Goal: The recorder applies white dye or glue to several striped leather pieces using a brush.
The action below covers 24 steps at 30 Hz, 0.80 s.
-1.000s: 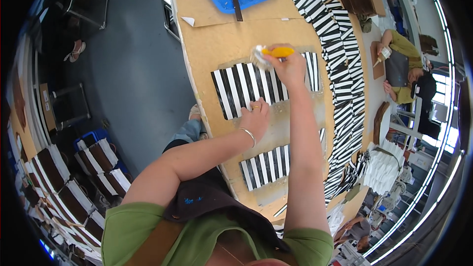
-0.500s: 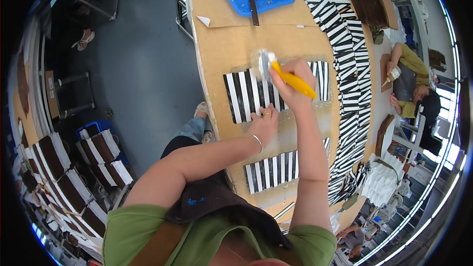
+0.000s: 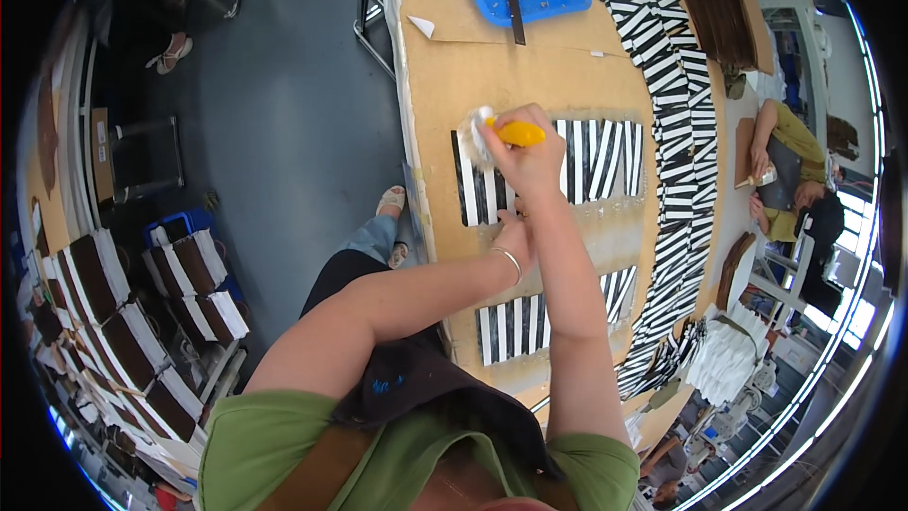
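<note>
The right hand (image 3: pixel 532 156) clutches a brush (image 3: pixel 518 133) over black-and-white strips (image 3: pixel 602 161); the left hand (image 3: pixel 519 235), partly hidden, is beside them, grip unclear

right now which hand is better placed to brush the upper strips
Probably the right hand: its fingers grip the yellow brush at the upper strips; the left hand, lower, shows none.

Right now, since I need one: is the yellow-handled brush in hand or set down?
In hand: the right hand grips its yellow handle.
</note>
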Each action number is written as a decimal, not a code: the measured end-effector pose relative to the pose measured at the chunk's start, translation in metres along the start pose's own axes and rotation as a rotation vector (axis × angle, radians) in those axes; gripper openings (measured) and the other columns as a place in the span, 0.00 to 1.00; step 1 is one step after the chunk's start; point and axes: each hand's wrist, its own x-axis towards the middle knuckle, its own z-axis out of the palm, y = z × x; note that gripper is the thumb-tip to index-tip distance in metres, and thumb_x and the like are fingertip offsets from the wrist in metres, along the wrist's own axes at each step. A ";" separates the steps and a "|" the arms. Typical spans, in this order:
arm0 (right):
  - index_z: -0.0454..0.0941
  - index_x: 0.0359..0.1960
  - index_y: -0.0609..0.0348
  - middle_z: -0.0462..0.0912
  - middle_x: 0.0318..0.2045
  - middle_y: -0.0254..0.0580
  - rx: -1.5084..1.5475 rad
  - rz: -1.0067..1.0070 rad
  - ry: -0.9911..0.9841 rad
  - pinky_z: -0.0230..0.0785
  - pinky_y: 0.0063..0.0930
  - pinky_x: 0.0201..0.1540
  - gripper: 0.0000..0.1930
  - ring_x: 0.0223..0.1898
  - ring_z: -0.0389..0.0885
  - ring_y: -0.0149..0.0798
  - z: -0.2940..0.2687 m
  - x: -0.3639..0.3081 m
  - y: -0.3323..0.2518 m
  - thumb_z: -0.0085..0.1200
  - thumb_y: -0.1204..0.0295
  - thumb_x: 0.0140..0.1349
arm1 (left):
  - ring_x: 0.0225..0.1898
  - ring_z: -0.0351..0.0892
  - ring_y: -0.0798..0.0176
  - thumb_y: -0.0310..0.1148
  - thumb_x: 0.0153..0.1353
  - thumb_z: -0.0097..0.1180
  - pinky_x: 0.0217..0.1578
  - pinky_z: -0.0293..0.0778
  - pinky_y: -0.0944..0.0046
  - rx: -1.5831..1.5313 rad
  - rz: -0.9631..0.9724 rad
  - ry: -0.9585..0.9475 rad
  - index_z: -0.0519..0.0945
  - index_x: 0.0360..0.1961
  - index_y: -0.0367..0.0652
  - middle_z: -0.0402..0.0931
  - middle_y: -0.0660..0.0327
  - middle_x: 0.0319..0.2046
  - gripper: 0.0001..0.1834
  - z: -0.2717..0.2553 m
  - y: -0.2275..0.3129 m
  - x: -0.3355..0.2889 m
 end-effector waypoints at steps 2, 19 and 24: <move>0.76 0.24 0.54 0.75 0.25 0.35 -0.078 -0.032 0.149 0.69 0.26 0.24 0.11 0.22 0.76 0.37 -0.002 0.003 -0.005 0.69 0.71 0.46 | 0.59 0.66 0.50 0.32 0.62 0.47 0.46 0.72 0.38 0.122 0.037 0.016 0.69 0.59 0.39 0.69 0.51 0.56 0.23 -0.002 0.002 -0.002; 0.78 0.27 0.52 0.76 0.26 0.35 -0.048 0.033 0.036 0.70 0.27 0.26 0.09 0.24 0.78 0.38 0.008 -0.009 -0.019 0.68 0.69 0.47 | 0.51 0.73 0.61 0.37 0.67 0.40 0.48 0.72 0.57 0.189 0.014 0.343 0.73 0.50 0.46 0.73 0.57 0.51 0.15 0.035 -0.010 0.016; 0.79 0.27 0.55 0.77 0.27 0.38 0.175 0.138 0.191 0.70 0.28 0.28 0.11 0.26 0.77 0.39 0.011 0.048 -0.018 0.70 0.72 0.44 | 0.51 0.75 0.59 0.32 0.59 0.49 0.36 0.75 0.59 -0.275 0.022 0.147 0.78 0.49 0.45 0.70 0.56 0.54 0.16 0.000 -0.023 0.012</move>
